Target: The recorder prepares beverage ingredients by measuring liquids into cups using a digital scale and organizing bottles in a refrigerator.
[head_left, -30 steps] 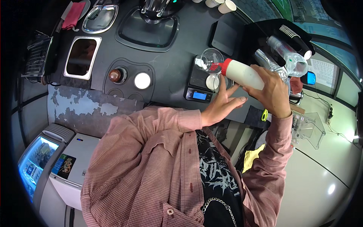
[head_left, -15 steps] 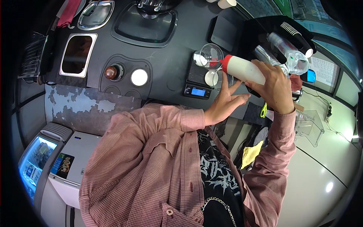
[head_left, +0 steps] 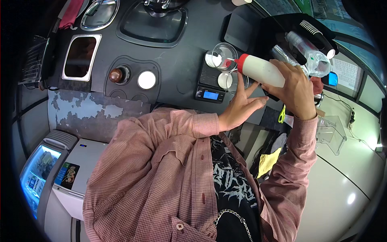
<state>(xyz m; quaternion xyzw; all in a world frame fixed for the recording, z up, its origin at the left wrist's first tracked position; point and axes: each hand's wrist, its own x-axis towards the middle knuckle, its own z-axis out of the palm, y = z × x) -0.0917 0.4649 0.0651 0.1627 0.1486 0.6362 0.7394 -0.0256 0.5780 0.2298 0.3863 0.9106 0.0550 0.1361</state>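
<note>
My right hand point(head_left: 296, 86) is wrapped round a squeeze bottle point(head_left: 260, 69) with a red cap and pale contents. The bottle is tipped on its side, its nozzle pointing left into the mouth of the farther clear plastic cup point(head_left: 230, 49). White stuff shows at that cup's bottom. A nearer clear cup point(head_left: 237, 89), also white at its base, stands beside it. Both cups are on a black digital scale point(head_left: 204, 82) with a lit blue display. My left hand point(head_left: 241, 107) has its fingers spread beside the nearer cup and below the bottle; whether its fingertips touch either cannot be told.
Left of the scale lies a dark mat point(head_left: 155, 86) holding a brown-handled tamper point(head_left: 117, 75) and a white disc point(head_left: 146, 80). A steel-rimmed container point(head_left: 82, 56) and a black tray point(head_left: 151, 38) sit farther out. Stacked clear cups point(head_left: 296, 42) lie at the right.
The bottle's nozzle end has shifted slightly up and left. The white patch in the farther cup looks larger. Both hands stay nearly where they were, and the whole view has shifted slightly.
</note>
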